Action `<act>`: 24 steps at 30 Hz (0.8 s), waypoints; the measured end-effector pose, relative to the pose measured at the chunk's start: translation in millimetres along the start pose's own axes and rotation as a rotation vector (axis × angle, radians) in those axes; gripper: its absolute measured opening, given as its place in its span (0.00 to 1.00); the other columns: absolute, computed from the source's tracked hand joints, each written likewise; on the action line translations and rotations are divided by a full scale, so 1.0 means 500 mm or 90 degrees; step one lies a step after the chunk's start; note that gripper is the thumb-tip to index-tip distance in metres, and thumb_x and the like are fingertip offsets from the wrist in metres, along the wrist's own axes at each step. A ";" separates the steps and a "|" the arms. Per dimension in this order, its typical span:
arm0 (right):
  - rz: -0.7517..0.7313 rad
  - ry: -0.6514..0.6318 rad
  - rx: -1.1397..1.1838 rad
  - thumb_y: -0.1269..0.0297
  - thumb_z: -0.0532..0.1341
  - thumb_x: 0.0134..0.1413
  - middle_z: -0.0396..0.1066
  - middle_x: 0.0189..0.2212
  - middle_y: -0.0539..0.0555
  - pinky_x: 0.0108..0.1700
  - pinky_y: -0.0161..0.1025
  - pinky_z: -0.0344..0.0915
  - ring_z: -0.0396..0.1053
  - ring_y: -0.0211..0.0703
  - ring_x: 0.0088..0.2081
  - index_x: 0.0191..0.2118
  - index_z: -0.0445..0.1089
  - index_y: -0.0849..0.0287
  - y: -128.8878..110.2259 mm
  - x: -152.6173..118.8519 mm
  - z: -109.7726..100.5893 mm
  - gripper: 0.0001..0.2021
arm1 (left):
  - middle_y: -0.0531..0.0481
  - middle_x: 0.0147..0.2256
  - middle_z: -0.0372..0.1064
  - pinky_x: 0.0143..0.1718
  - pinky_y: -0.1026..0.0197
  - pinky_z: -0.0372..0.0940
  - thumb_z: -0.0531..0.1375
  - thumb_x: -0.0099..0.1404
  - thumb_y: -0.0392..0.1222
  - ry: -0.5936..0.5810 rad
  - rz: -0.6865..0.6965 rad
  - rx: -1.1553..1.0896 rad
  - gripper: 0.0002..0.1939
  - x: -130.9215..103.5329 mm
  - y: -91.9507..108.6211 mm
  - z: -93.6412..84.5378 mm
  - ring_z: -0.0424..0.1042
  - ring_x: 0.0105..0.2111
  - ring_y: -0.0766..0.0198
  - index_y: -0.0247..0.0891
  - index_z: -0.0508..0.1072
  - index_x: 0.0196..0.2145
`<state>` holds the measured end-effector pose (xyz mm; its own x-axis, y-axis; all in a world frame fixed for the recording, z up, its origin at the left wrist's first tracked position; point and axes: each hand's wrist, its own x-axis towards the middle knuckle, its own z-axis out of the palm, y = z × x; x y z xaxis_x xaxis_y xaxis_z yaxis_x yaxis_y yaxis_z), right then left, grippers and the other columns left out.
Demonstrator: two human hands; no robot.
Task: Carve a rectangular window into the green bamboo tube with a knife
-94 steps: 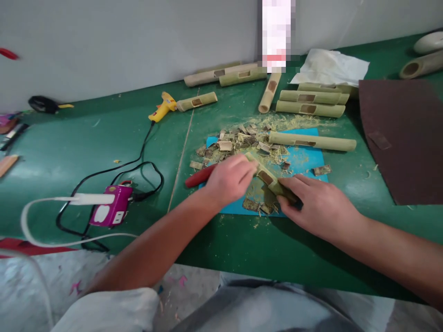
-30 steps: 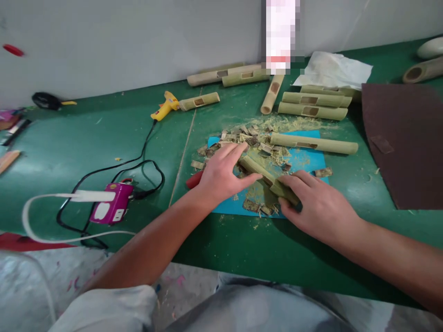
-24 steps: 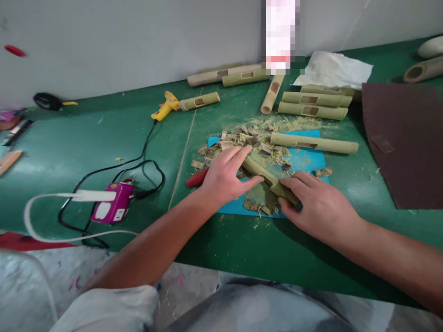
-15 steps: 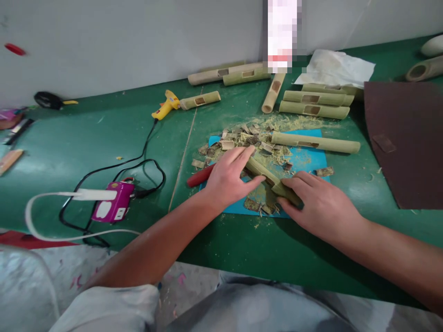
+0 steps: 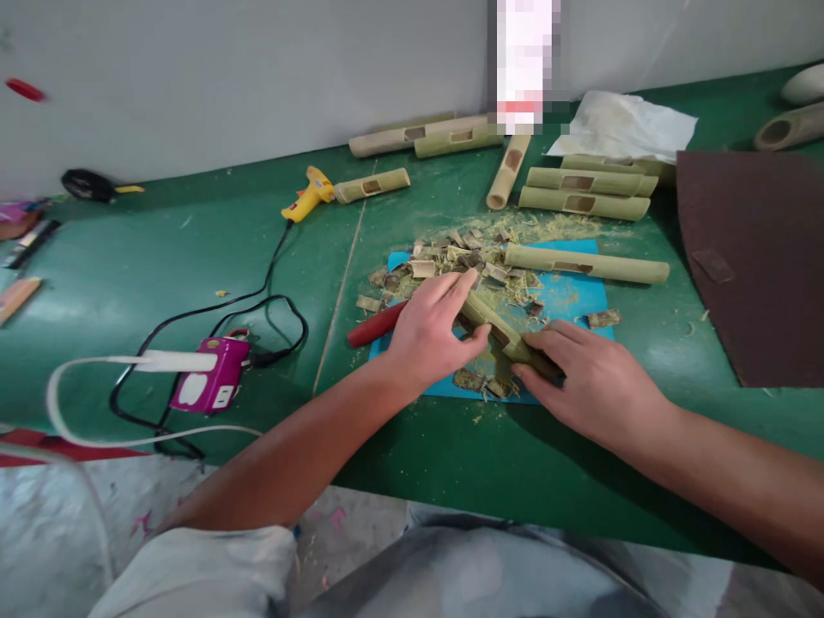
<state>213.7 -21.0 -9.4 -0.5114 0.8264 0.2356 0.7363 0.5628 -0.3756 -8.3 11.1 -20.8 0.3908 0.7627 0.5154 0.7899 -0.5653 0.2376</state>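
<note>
A short green bamboo tube [image 5: 500, 333] with a cut-out opening lies slanted over a blue mat [image 5: 572, 300]. My left hand [image 5: 433, 330] is closed around its far end, fingers on the upper side and thumb beside the opening. At the tube's near end, my right hand [image 5: 589, 378] grips with thumb and fingers. A red handle [image 5: 377, 324] sticks out from behind my left hand; the rest of that tool is hidden. Bamboo chips and shavings [image 5: 451, 257] are heaped beyond my hands. Another bamboo tube [image 5: 589, 263] with an opening rests across the mat's far right part.
A yellow glue gun [image 5: 309, 196] with a black cord and a purple power adapter [image 5: 211, 375] lie on the left. More cut bamboo tubes [image 5: 579, 204] are along the back. A dark brown sheet [image 5: 760, 275] covers the right side; white paper [image 5: 624, 124] lies behind.
My left hand has shifted very slightly, its thumb drawn back a little along the tube. The right hand and the tube hold almost the same place.
</note>
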 end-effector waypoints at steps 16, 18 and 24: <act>-0.033 0.047 -0.129 0.61 0.58 0.58 0.71 0.30 0.55 0.31 0.41 0.59 0.68 0.46 0.30 0.39 0.74 0.64 0.011 0.003 -0.010 0.11 | 0.45 0.41 0.77 0.49 0.59 0.71 0.60 0.68 0.35 0.053 0.021 -0.068 0.10 0.009 -0.015 -0.024 0.76 0.43 0.62 0.35 0.74 0.46; -0.045 0.056 -0.131 0.62 0.59 0.58 0.71 0.32 0.56 0.32 0.41 0.60 0.68 0.45 0.31 0.41 0.73 0.64 0.010 0.004 -0.009 0.12 | 0.46 0.39 0.77 0.47 0.59 0.71 0.60 0.68 0.35 0.047 0.006 -0.078 0.08 0.008 -0.019 -0.020 0.76 0.41 0.63 0.35 0.76 0.44; -0.043 0.049 -0.085 0.63 0.59 0.58 0.72 0.31 0.54 0.29 0.39 0.58 0.67 0.42 0.28 0.37 0.73 0.62 0.012 0.006 -0.008 0.09 | 0.48 0.34 0.75 0.41 0.60 0.70 0.59 0.69 0.36 0.026 -0.017 -0.112 0.06 0.008 -0.021 -0.005 0.74 0.35 0.64 0.35 0.76 0.39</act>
<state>218.3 -15.1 -7.6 -0.5297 0.7830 0.3259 0.7565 0.6100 -0.2358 -16.0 19.1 -19.3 0.3494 0.7665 0.5389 0.7037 -0.5944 0.3892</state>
